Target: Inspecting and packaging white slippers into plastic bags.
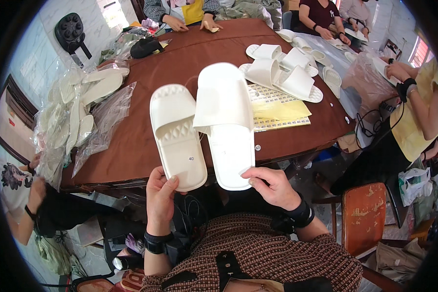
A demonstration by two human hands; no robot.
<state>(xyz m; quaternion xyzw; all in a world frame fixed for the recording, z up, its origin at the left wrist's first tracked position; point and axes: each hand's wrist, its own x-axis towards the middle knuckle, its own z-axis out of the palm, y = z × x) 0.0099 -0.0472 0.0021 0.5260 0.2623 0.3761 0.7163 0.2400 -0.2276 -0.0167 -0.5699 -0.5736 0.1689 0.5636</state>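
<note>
In my left hand (161,197) is a cream slide slipper (182,146), pinched at the heel with my thumb on its insole. A small printed sticker lies on that insole near the heel. My right hand (273,189) grips a second slipper (228,107) by its heel edge, thumb on top. This one looks bright white in the glare, and I cannot make out a sticker on it. Both are held up side by side, toes pointing away, over the near edge of the brown-covered table (126,160). Their straps overlap slightly.
To the right, yellow sticker sheets (282,114) lie beside several finished-looking slippers (287,73). A clear plastic bag of slippers (78,104) sits at the left. Other people work around the table. A wooden chair (364,219) stands at my right.
</note>
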